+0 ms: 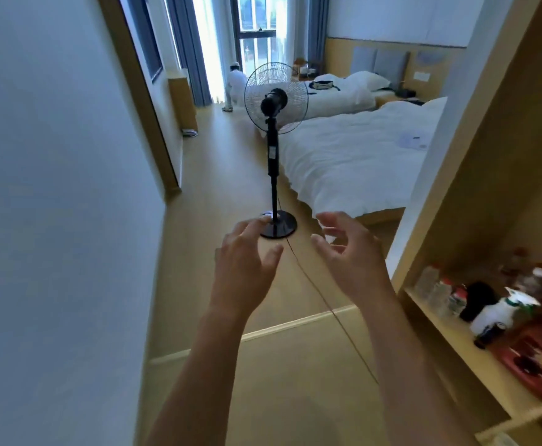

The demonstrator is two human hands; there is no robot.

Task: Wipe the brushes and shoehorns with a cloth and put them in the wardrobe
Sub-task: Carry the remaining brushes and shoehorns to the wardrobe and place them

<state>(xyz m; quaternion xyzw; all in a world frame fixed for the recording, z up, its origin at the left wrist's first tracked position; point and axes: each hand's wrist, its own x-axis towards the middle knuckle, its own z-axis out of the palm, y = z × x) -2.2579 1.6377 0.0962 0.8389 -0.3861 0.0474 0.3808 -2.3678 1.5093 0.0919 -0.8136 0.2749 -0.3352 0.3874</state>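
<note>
Hands first: your left hand (247,255) and your right hand (350,252) both hang out in front of you with fingers spread and loose, grasping nothing, and no brush, shoehorn or cloth shows anywhere in view, so you cannot yet tell where they lie. Just beyond your left fingertips stands the fan (276,101), and its cord (324,304) trails back along the floor (218,175) between your two forearms; step forward carelessly and you risk snagging it and toppling the fan. Right of your right hand, the wardrobe shelf (449,333) is crowded with blurred bottles (440,291), which a hasty reach could knock over.
</note>
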